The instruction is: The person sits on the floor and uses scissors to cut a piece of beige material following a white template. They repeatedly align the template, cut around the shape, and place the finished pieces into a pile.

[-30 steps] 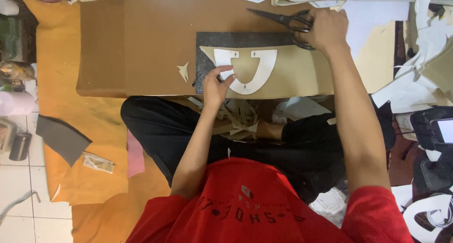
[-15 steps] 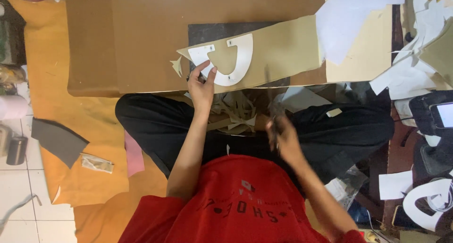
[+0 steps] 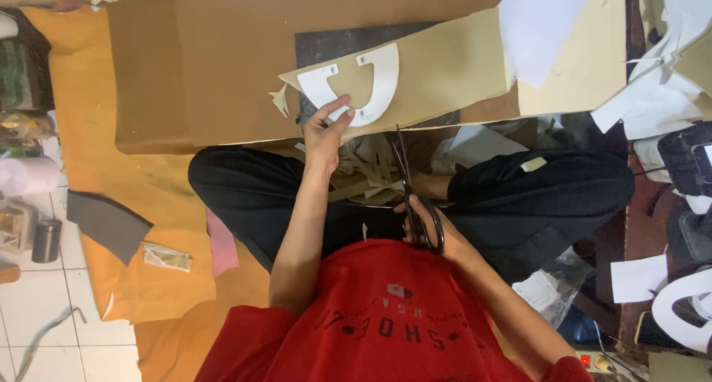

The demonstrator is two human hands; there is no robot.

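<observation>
Now left hand (image 3: 324, 130) pressing white template (image 3: 365, 85), right hand (image 3: 430, 230) gripping scissors (image 3: 409, 182)

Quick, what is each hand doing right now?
Left hand: open, fingertips pressing the white U-shaped template onto the tan sheet.
Right hand: closed on scissors.

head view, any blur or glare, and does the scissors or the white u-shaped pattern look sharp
Head view: even, soft indoor light, no strong glare; the scissors in the right hand and the white U-shaped pattern under the left hand are fairly sharp; slight wide-angle bending at the edges.
</observation>
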